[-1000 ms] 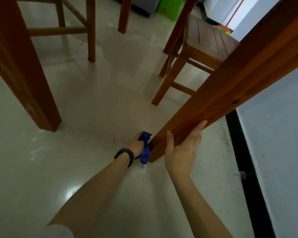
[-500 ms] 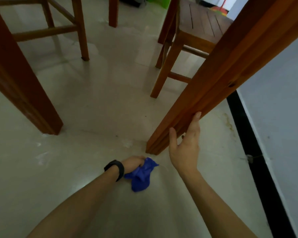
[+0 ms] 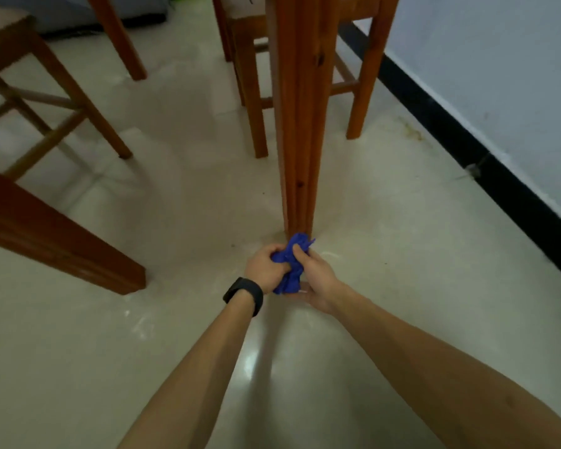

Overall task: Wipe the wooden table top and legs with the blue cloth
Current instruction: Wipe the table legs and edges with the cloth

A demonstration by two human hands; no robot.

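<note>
The crumpled blue cloth (image 3: 291,264) is bunched between both my hands, just in front of the foot of a wooden table leg (image 3: 300,124) that rises straight up the middle of the view. My left hand (image 3: 264,266), with a black band on its wrist, grips the cloth's left side. My right hand (image 3: 316,280) holds the cloth from the right, thumb on top. The cloth's upper tip touches or nearly touches the base of the leg. The table top is out of view.
Another thick table leg (image 3: 55,241) slants in at the left. Wooden chairs stand at the back left (image 3: 46,102) and behind the middle leg (image 3: 360,76). A grey wall with a black skirting board (image 3: 486,163) runs along the right. The floor is glossy pale tile.
My right hand left the table leg and came down onto the cloth. My left hand brought the cloth off the floor back toward the leg's foot. The view swung so the leg stands upright.
</note>
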